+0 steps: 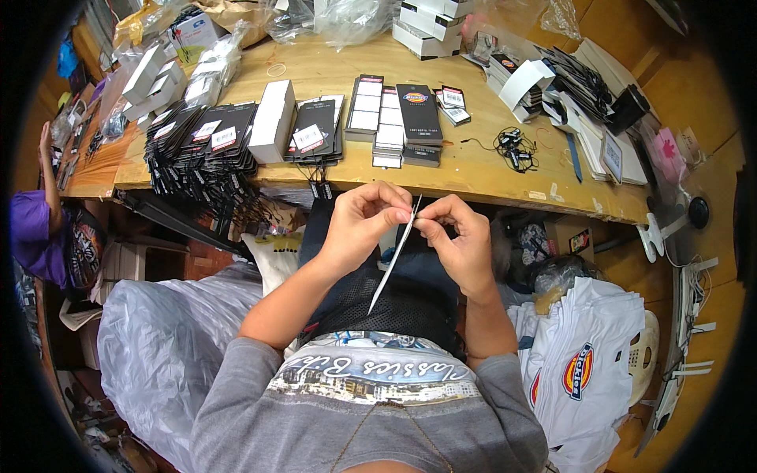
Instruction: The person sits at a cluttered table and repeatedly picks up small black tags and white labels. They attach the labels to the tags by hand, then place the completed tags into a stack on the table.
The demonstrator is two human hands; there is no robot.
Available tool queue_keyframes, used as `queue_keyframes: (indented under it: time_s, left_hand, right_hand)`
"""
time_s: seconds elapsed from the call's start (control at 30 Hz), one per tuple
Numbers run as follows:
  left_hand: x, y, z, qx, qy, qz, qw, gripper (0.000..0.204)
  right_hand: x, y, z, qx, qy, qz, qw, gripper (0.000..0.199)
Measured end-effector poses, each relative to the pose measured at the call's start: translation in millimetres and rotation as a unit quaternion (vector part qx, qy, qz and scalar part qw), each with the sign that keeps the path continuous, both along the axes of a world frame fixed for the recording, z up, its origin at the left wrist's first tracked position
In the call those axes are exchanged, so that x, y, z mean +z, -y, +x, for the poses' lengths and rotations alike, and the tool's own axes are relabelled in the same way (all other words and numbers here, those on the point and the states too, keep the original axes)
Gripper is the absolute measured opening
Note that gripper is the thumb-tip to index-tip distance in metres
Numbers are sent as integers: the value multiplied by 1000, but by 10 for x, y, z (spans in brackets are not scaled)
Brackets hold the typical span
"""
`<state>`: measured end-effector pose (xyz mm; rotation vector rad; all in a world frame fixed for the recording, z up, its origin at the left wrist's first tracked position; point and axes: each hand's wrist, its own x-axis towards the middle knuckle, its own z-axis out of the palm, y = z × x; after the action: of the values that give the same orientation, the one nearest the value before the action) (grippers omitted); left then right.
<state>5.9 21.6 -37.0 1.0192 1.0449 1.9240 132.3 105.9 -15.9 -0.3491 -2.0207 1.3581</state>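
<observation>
A thin card tag (pixel 387 276), seen nearly edge-on with its pale side showing, hangs over my lap just off the table edge. My left hand (pixel 355 225) pinches its upper end between thumb and fingertips. My right hand (pixel 460 244) is closed at the same end from the other side, fingertips pressed together; whether a cord is between them is too small to tell. Past my hands lie a stack of black hang tags (pixel 418 118), sheets of white stickers (pixel 390 126) and a tangle of black tag cords (pixel 514 150).
Fanned black tags with cords (pixel 209 150) overhang the table's left edge beside a white box (pixel 272 122). White boxes (pixel 430 27) are stacked at the back. Folded white shirts (pixel 579 363) lie at my right, a large plastic bag (pixel 169 347) at my left. Another person (pixel 51 229) sits far left.
</observation>
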Motion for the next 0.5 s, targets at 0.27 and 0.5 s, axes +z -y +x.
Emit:
queue_keyframes:
  time_s: [0.27,0.5]
  left_hand:
    - [202,235,-254,108,-94,35,989,6]
    - [193,186,-177,66,33,63,995,7]
  right_hand:
    - [-46,-229,178,43,22,78,996,8]
    - [-64,-175,164,97,-58,-278,954,8]
